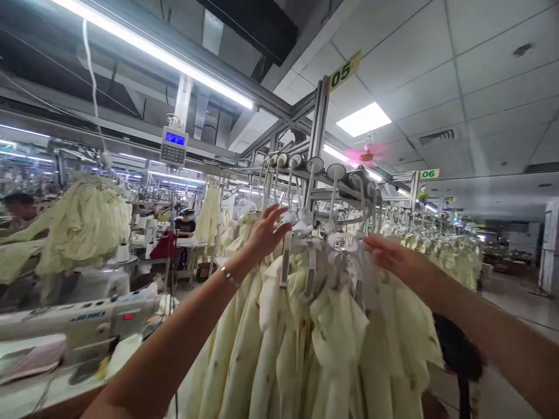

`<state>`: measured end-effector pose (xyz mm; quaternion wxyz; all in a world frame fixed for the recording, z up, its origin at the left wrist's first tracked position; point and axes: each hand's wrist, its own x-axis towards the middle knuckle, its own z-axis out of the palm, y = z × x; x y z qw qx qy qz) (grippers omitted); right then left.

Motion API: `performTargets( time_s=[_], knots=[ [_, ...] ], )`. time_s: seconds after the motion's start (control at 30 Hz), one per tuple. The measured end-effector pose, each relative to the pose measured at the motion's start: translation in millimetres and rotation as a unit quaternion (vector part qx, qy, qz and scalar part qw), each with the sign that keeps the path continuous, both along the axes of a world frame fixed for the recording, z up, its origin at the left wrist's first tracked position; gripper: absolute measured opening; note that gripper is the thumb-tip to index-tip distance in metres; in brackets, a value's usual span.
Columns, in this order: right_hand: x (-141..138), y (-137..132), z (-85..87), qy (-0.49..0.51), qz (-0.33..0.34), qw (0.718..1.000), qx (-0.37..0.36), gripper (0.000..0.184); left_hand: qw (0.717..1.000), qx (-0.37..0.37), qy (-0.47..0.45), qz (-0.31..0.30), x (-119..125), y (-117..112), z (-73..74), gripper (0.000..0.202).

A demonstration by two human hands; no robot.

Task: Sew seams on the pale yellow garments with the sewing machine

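Both my arms reach up to a row of white hangers (312, 262) that hang from an overhead rail with round wheels (315, 166). Cream-coloured garments (336, 326) with small dark spots are clipped below them. My left hand (268, 230) is at the hangers' left side, its fingers spread beside a white hanger top. At the right side of the hangers, my right hand (386, 253) has its fingers stretched out toward them. I see nothing gripped in either hand; whether the fingertips touch the hangers is hard to tell.
A sewing machine (87, 326) stands on a table at lower left. More cream garments (87, 221) hang at left and along the line at right (454, 250). A keypad box with a blue screen (173, 145) hangs overhead. A person (187, 224) sits further back.
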<state>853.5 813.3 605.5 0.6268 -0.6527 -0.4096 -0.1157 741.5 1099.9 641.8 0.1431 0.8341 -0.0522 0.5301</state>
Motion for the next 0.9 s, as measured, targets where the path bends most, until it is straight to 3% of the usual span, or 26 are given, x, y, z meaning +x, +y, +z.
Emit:
performTargets(
  time_s=[0.07, 0.13, 0.3, 0.37, 0.5, 0.63, 0.8, 0.9],
  knots=[
    [49.9, 49.5, 32.0, 0.010, -0.009, 1.000, -0.025, 0.055, 0.999, 0.031, -0.004, -0.010, 52.0, 15.2, 32.9, 0.041],
    [88.6, 91.1, 53.7, 0.014, -0.022, 0.998, -0.050, 0.052, 0.998, 0.060, 0.015, -0.020, 91.6, 24.2, 53.7, 0.043],
    [133.0, 149.2, 68.3, -0.016, -0.051, 0.989, -0.137, 0.038, 0.994, 0.100, 0.045, -0.018, 142.2, 38.5, 67.8, 0.055],
    [138.1, 156.3, 70.9, -0.046, -0.090, 0.979, -0.178, 0.035, 0.994, 0.099, 0.036, 0.005, 153.0, 41.9, 69.1, 0.056],
    [134.2, 154.6, 75.3, -0.096, -0.196, 0.945, -0.242, 0.036, 0.994, 0.093, 0.010, 0.058, 172.3, 37.6, 69.2, 0.022],
    [118.2, 152.9, 81.2, -0.133, -0.268, 0.921, -0.249, 0.038, 0.996, 0.055, -0.029, 0.071, 187.2, 22.6, 67.4, 0.030],
    [115.3, 162.8, 107.0, -0.214, -0.295, 0.906, -0.217, 0.045, 0.989, -0.023, -0.122, 0.075, 193.2, 8.8, 79.7, 0.033],
    [110.2, 155.9, 109.4, -0.258, -0.320, 0.892, -0.190, 0.048, 0.982, -0.036, -0.159, 0.095, 193.3, 0.2, 83.0, 0.036]
  ],
)
